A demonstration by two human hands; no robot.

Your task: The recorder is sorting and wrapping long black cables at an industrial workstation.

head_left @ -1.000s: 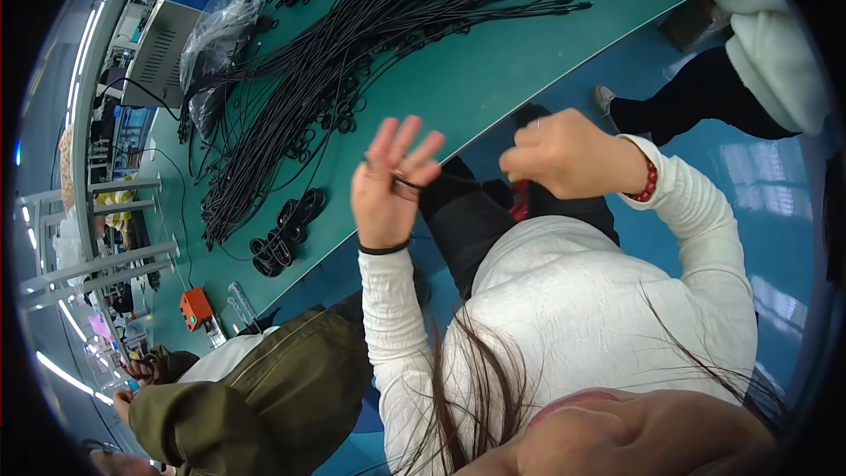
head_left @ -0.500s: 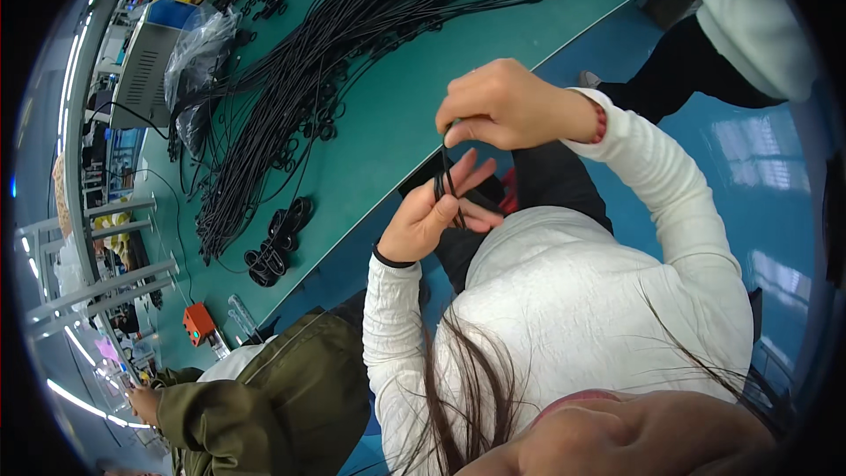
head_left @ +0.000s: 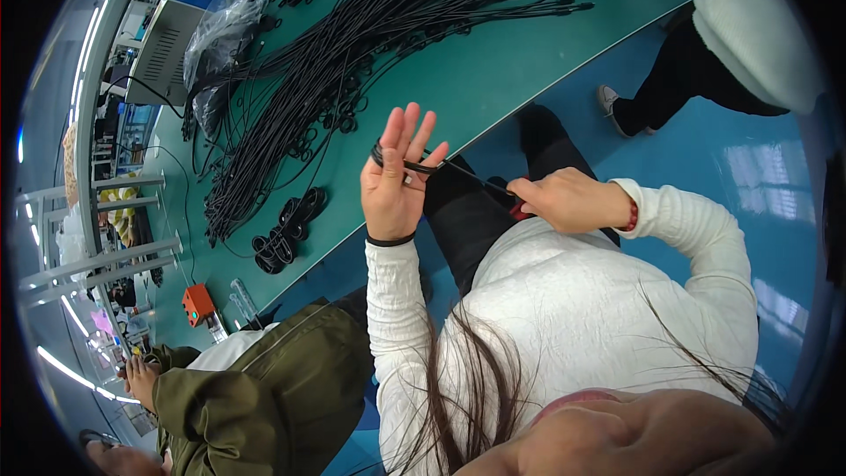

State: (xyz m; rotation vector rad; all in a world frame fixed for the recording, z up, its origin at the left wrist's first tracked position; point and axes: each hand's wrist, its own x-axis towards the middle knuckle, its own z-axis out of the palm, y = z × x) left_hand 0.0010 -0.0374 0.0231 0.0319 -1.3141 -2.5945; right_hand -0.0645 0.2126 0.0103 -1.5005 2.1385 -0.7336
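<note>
My left hand (head_left: 395, 189) is raised beside the table edge, palm showing and fingers stretched apart. A black cable (head_left: 414, 167) is looped around its fingers, and a small light connector end shows by the palm. From the loop, a length of the cable stretches across to my right hand (head_left: 564, 201), which is closed on it in front of my stomach. The far end of the cable past my right fist is hidden.
A large bundle of black cables (head_left: 317, 70) lies across the green table (head_left: 493, 79). Several coiled cables (head_left: 284, 234) sit near its edge, by an orange box (head_left: 197, 305). A clear plastic bag (head_left: 220, 44) leans on a grey machine (head_left: 159, 44). Co-workers are at left and upper right.
My right hand has moved down and right, from above my left hand to near my stomach, drawing the cable out. My left hand has risen and turned upright with fingers spread.
</note>
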